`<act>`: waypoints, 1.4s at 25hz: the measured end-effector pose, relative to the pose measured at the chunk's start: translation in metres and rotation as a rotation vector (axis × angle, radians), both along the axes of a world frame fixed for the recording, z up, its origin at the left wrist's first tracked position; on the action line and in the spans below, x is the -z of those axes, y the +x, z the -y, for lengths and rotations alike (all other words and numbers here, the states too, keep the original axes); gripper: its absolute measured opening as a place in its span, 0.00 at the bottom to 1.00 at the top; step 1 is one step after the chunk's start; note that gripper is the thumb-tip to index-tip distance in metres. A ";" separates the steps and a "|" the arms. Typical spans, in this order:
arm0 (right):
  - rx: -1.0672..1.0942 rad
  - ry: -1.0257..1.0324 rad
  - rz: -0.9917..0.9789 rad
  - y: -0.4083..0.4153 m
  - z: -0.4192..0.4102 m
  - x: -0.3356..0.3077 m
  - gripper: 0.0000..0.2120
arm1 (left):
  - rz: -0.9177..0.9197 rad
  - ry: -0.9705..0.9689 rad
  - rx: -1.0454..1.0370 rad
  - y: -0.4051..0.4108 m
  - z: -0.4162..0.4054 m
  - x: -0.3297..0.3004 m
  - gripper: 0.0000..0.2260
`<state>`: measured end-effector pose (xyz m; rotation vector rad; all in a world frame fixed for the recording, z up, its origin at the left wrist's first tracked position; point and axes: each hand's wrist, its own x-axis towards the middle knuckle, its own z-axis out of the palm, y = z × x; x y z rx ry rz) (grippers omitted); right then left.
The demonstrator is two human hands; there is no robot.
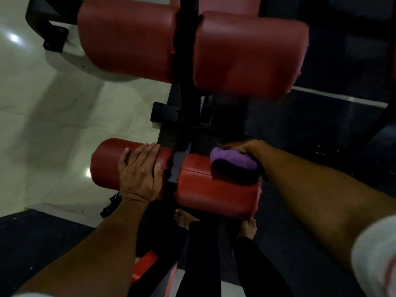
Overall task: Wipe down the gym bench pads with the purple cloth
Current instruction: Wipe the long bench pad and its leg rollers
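Two red lower pads sit either side of a black post. My left hand (140, 171) lies flat with straight fingers on the left lower pad (105, 163). My right hand (242, 146) grips the purple cloth (232, 160) against the far top of the right lower pad (214, 194); its fingers are mostly hidden behind the cloth. Two larger red upper pads, left (126, 39) and right (250, 54), flank the same post higher in the view.
The black metal frame (188, 71) runs up the middle between the pads. Pale tiled floor (42, 125) spreads to the left, dark matting (321, 125) to the right. My bare feet (184, 219) stand under the lower pads.
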<state>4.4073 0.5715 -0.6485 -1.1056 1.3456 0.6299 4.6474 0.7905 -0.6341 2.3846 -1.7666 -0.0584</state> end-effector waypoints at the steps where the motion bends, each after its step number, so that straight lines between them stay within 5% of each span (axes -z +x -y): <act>1: 0.058 -0.016 -0.044 -0.010 0.002 0.004 0.22 | -0.004 -0.010 0.005 0.001 0.000 0.002 0.24; 3: 0.090 -0.090 0.002 -0.024 -0.007 -0.009 0.18 | -0.006 -0.028 0.013 0.003 0.001 0.005 0.24; 7: -0.347 -0.566 0.156 -0.039 -0.058 -0.058 0.16 | -0.001 -0.035 0.021 0.002 0.001 0.005 0.24; 9: -0.300 -0.646 0.171 -0.047 -0.069 -0.077 0.15 | -0.009 -0.026 0.014 0.002 0.000 0.004 0.24; 11: -0.331 -0.474 0.091 -0.033 -0.047 -0.071 0.10 | -0.009 -0.028 0.014 0.002 -0.001 0.004 0.25; 14: -0.398 -0.173 0.214 0.029 -0.009 -0.042 0.18 | 0.000 -0.052 0.022 0.002 0.001 0.003 0.24; 20: -0.370 -0.073 0.246 0.062 -0.006 0.017 0.15 | 0.012 -0.093 0.036 0.003 -0.001 0.009 0.24; 24: -0.484 -0.274 0.274 0.019 -0.012 -0.016 0.16 | 0.023 -0.089 0.033 0.003 -0.001 0.008 0.24; 28: -0.670 -0.934 0.352 -0.052 -0.089 -0.064 0.29 | 0.010 -0.061 0.026 0.003 -0.002 0.006 0.24; 30: -0.691 -1.090 0.453 -0.081 -0.144 -0.067 0.32 | 0.001 -0.034 0.019 0.002 0.000 0.005 0.24; 32: -0.488 -1.076 0.535 -0.106 -0.189 -0.061 0.26 | -0.005 -0.033 0.009 0.000 -0.001 0.004 0.24; 33: -0.187 -1.015 0.514 -0.110 -0.206 -0.063 0.22 | -0.013 -0.033 0.005 0.000 -0.001 0.001 0.24; 35: 0.826 -0.737 0.270 -0.099 -0.226 -0.068 0.16 | -0.026 -0.026 0.001 -0.001 0.000 -0.001 0.23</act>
